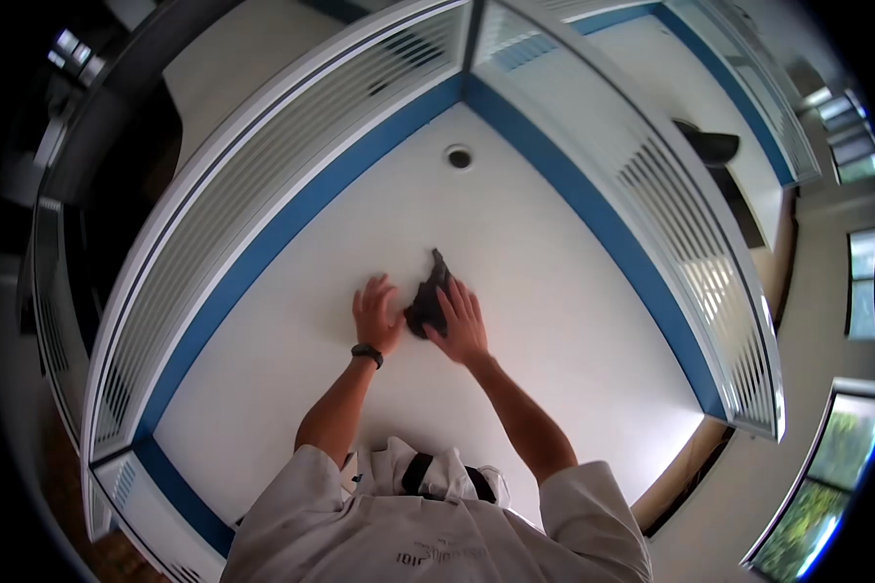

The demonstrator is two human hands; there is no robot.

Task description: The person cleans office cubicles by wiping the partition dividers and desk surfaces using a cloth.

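Observation:
A dark, crumpled cloth (pixel 426 309) lies on the white desktop (pixel 437 214), one narrow end pointing away from me. My right hand (pixel 462 325) rests on the cloth's right side, fingers stretched out and slightly spread, with the thumb along its lower edge. Just left of the cloth is my left hand (pixel 376 316), fingers apart and a little bent, holding nothing. Its thumb comes close to the cloth; whether they touch I cannot tell. A dark band (pixel 367 355) circles my left wrist.
Partitions with blue lower strips (pixel 292 233) and striped glass panels (pixel 690 223) enclose the desktop on both sides and meet at the far corner. Near that corner is a round cable hole (pixel 458 156). Windows (pixel 822 476) are at the right. A dark object (pixel 710 146) sits beyond the right partition.

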